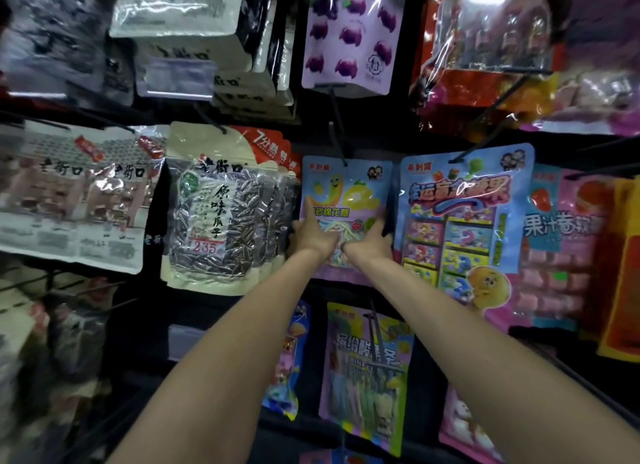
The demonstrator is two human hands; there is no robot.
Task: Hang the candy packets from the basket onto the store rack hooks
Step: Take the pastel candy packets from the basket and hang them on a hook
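Observation:
A blue and pink candy packet (346, 193) with a yellow worm picture hangs on a black rack hook (337, 144) in the middle of the rack. My left hand (313, 233) grips the packet's left edge, thumb on its front. My right hand (372, 240) holds its right edge, fingers wrapped behind. Both arms reach up from below. The hook passes through the hole at the packet's top. The basket is out of view.
A sunflower seed bag (221, 207) hangs just left of the packet, and a large blue candy pack (464, 221) just right. A purple packet (349, 33) hangs above and a pastel packet (363, 377) below. Several more hooks jut out around.

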